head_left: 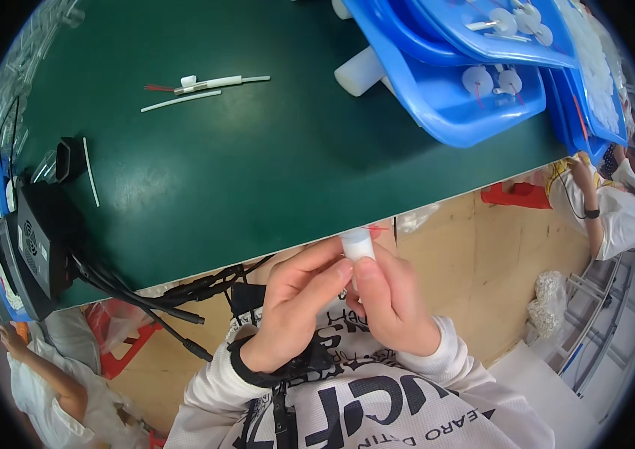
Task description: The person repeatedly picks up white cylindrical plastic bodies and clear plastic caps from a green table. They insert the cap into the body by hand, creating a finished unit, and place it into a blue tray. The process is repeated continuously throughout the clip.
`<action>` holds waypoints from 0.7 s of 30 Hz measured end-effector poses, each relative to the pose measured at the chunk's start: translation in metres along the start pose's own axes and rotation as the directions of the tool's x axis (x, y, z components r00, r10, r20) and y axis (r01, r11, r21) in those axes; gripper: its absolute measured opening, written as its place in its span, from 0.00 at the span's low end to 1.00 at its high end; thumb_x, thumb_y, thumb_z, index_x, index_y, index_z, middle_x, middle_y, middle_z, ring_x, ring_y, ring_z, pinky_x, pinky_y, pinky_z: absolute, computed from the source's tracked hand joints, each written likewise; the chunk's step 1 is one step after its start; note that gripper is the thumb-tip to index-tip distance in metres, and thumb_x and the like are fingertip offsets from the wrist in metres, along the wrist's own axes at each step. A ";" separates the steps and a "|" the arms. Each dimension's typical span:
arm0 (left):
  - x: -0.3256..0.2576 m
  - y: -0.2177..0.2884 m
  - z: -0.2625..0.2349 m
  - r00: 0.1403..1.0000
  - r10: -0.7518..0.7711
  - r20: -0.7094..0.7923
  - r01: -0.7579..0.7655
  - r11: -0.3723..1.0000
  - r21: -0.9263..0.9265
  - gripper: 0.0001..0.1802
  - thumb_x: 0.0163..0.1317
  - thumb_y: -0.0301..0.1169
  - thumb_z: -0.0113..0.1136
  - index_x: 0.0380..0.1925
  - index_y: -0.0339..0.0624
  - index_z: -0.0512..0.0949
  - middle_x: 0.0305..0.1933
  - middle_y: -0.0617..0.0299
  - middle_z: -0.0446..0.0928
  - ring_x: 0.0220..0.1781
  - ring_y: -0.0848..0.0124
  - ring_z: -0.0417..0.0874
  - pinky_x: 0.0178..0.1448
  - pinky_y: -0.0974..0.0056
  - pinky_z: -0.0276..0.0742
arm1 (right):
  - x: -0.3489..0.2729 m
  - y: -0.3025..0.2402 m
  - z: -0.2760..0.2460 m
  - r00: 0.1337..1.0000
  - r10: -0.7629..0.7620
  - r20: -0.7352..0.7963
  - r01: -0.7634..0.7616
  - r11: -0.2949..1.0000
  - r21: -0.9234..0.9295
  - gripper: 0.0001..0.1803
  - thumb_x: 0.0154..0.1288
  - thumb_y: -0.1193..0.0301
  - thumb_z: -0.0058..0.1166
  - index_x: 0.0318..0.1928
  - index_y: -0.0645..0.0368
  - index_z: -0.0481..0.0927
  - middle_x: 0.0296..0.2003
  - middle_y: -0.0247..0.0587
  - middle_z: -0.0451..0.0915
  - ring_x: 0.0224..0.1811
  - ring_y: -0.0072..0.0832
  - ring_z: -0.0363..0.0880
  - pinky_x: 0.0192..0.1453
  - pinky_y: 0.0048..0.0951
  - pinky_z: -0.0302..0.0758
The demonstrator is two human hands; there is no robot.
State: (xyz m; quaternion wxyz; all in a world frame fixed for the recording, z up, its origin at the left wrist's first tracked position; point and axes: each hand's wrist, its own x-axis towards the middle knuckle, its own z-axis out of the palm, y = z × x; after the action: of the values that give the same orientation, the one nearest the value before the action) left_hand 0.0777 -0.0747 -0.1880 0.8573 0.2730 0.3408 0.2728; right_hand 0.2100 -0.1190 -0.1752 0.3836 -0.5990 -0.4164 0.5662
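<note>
Just in front of the table's near edge, a short white plastic cylinder [358,245] with thin red wires at its top is held between both hands. My left hand [299,299] pinches its left side with thumb and fingers. From the other side, my right hand [392,295] presses its thumb on the lower front, fingers curled behind. A thin white piece shows below the cylinder, partly hidden by the fingers. On the green table [220,172] lies a slim white tube assembly [216,84] with red wires, beside a loose thin white tube [181,101].
Blue trays [452,135] with white discs and red wires stand at the far right, a white roll [357,72] beside them. A black device [40,232] with cables sits at the left edge. Another thin tube [90,172] lies near it. Co-workers' arms show at both sides.
</note>
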 end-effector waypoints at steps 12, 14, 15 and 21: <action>-0.020 -0.005 0.027 0.792 0.610 -0.035 -0.465 0.639 0.613 0.21 0.61 0.21 0.51 0.55 0.31 0.64 0.49 0.52 0.74 0.50 0.65 0.77 0.55 0.65 0.70 | -0.017 0.015 -0.017 0.837 -0.407 -0.365 0.399 0.911 -0.103 0.12 0.67 0.68 0.43 0.43 0.65 0.72 0.29 0.34 0.73 0.29 0.19 0.70 0.33 0.21 0.67; -0.024 0.000 0.027 0.730 0.642 0.233 -0.389 0.110 0.915 0.22 0.59 0.20 0.55 0.53 0.32 0.65 0.47 0.56 0.75 0.46 0.67 0.78 0.49 0.66 0.74 | -0.022 0.006 -0.013 0.868 -0.342 -0.361 0.397 0.913 0.089 0.13 0.64 0.69 0.49 0.44 0.66 0.73 0.31 0.35 0.76 0.32 0.18 0.73 0.35 0.19 0.71; -0.025 -0.004 0.029 0.693 0.691 0.206 -0.425 0.161 0.891 0.22 0.57 0.19 0.56 0.52 0.31 0.66 0.46 0.55 0.76 0.45 0.67 0.79 0.49 0.66 0.75 | -0.023 0.000 -0.004 0.886 -0.295 -0.358 0.370 0.915 0.160 0.13 0.64 0.70 0.50 0.45 0.66 0.73 0.32 0.36 0.76 0.33 0.18 0.74 0.35 0.19 0.72; -0.017 -0.028 0.031 0.564 0.819 0.108 -0.665 0.372 0.648 0.17 0.48 0.16 0.65 0.37 0.33 0.69 0.42 0.47 0.78 0.42 0.63 0.81 0.46 0.64 0.77 | -0.033 0.017 -0.006 0.963 -0.126 -0.239 0.250 0.755 0.606 0.15 0.67 0.70 0.49 0.49 0.69 0.74 0.37 0.37 0.78 0.30 0.17 0.74 0.34 0.18 0.73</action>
State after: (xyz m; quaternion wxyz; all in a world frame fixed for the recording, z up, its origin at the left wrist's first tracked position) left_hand 0.0982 -0.1146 -0.1798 0.4497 0.6298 0.3461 0.5304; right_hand 0.2163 -0.1559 -0.1786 0.6538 -0.4401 -0.2235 0.5735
